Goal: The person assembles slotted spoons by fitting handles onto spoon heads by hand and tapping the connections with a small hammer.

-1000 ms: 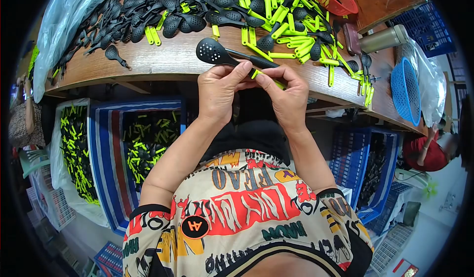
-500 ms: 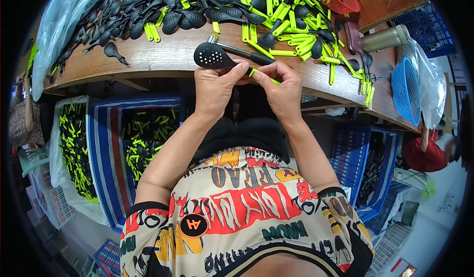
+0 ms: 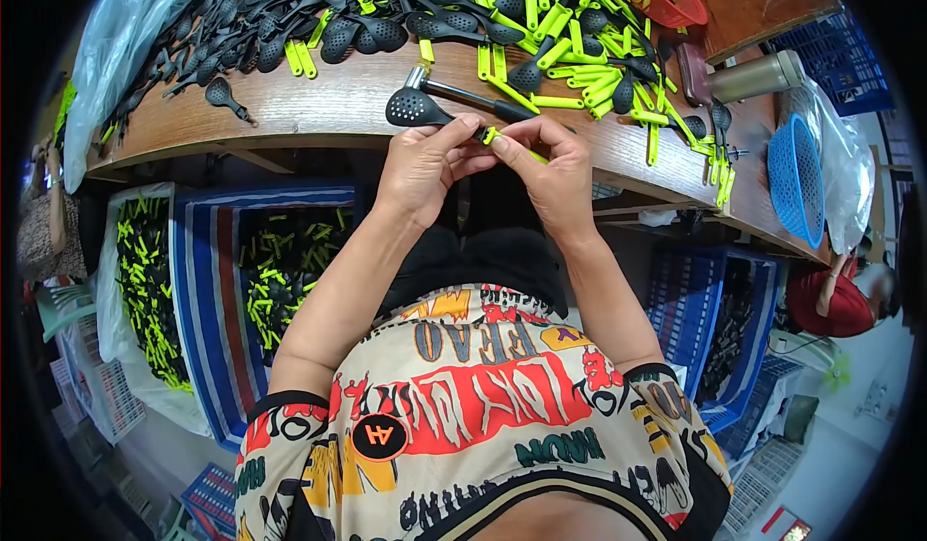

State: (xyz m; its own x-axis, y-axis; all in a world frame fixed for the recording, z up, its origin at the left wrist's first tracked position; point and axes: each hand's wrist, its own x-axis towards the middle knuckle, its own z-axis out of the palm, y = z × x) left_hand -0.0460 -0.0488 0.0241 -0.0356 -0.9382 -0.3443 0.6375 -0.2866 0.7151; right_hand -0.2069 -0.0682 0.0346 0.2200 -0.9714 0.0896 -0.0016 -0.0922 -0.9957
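My left hand is closed on the neck of a black perforated spoon, its bowl pointing left. My right hand pinches a lime-green handle at the spoon's neck end. The fingers hide most of the handle, so I cannot tell how far the two parts are joined. Just behind the spoon, on the table, lies a hammer with a metal head and a black grip.
Heaped black spoons and lime-green handles cover the back of the wooden table. At right are a red basket, a steel flask and a blue basket. Filled crates flank me below. A person in red is at far right.
The spoon's bowl has shifted slightly right and turned a little. At its neck, the green handle's end now shows more clearly between my fingers. Both hands keep their grip.
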